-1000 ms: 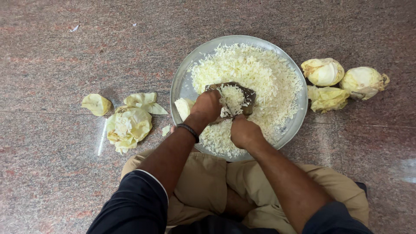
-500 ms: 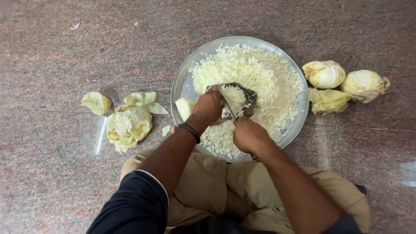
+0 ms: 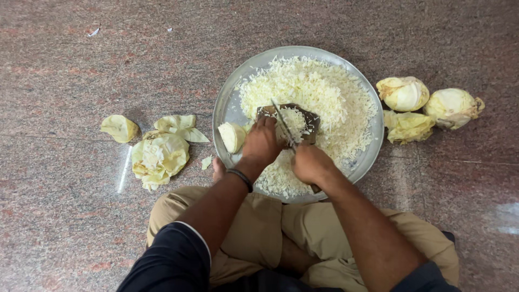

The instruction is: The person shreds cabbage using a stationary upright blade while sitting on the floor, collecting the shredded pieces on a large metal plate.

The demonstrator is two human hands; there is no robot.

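Note:
A wide round metal tray sits on the floor in front of me, heaped with shredded cabbage. A small dark cutting board lies in the middle of the heap. My left hand, with a dark band at the wrist, presses down on cabbage on the board. My right hand grips the handle of a knife whose blade lies across the board beside my left fingers. A cut cabbage piece rests in the tray to the left of my left hand.
Three whole cabbages lie on the stone floor right of the tray. Loose outer leaves and a leaf scrap lie to the left. My crossed legs in tan trousers are just below the tray.
My right hand has drawn back toward me and the knife blade now shows angled over the board. My left hand has stayed on the cabbage.

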